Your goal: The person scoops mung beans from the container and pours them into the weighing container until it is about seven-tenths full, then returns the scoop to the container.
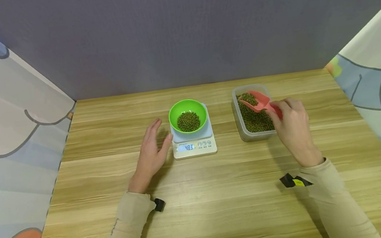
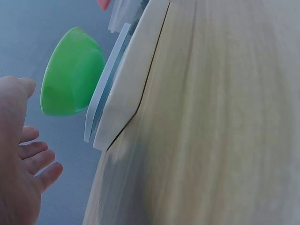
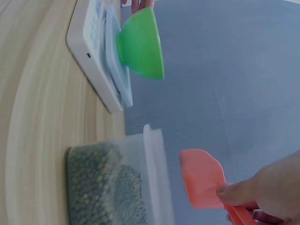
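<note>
My right hand (image 1: 293,125) grips the handle of a red scoop (image 1: 260,103), which holds some green mung beans. In the right wrist view the scoop (image 3: 201,178) stands above the rim of a clear plastic container (image 3: 157,176) with mung beans (image 3: 103,183) inside. Left of it, a green bowl (image 1: 185,105) with a small heap of beans (image 1: 188,122) sits on a white kitchen scale (image 1: 196,150) reading 48.3. Beside the scale my left hand (image 1: 151,151) is held with fingers spread and nothing in them, its thumb near the bowl.
Everything stands on a wood-grain table (image 1: 201,198). A dark grey panel (image 1: 192,29) rises behind the table's far edge, and cartoon-printed cloths (image 1: 2,105) hang at both sides.
</note>
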Demonstrator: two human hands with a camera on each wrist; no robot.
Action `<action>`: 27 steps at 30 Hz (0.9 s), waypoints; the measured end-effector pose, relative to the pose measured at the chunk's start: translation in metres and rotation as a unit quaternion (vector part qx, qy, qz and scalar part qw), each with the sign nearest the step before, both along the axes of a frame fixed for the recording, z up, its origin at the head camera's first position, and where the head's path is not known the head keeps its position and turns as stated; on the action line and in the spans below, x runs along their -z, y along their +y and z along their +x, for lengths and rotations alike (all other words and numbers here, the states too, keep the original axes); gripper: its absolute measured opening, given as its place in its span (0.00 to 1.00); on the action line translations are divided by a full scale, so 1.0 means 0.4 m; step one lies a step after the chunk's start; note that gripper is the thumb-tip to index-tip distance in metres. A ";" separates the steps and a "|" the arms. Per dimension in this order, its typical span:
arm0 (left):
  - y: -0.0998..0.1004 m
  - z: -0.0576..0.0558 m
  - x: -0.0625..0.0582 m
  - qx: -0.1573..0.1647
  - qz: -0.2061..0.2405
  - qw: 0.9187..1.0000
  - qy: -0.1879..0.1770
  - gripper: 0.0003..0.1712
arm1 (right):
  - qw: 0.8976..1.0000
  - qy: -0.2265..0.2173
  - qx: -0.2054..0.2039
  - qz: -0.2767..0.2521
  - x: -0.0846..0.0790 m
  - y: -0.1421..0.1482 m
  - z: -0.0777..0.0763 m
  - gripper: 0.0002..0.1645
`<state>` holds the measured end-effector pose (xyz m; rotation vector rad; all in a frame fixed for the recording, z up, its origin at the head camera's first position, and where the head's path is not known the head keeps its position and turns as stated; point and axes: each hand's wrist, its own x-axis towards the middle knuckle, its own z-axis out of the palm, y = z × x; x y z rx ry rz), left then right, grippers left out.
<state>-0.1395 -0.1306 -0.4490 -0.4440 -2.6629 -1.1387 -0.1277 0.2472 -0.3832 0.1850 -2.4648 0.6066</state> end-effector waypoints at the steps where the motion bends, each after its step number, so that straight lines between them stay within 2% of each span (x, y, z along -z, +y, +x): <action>1: 0.002 0.000 -0.001 -0.001 0.000 1.000 0.002 0.38 | 1.000 0.001 -0.004 0.003 -0.004 -0.005 0.000 0.15; 12: 0.022 -0.011 -0.014 0.005 0.014 1.000 0.007 0.39 | 0.997 0.021 -0.076 0.016 -0.038 -0.075 -0.003 0.14; 20: 0.034 -0.015 -0.026 0.003 0.022 1.000 0.013 0.39 | 0.989 0.039 -0.141 0.031 -0.060 -0.132 -0.021 0.13; 27: 0.045 -0.017 -0.033 0.005 0.004 1.000 0.023 0.40 | 0.982 0.051 -0.172 0.051 -0.055 -0.181 -0.036 0.12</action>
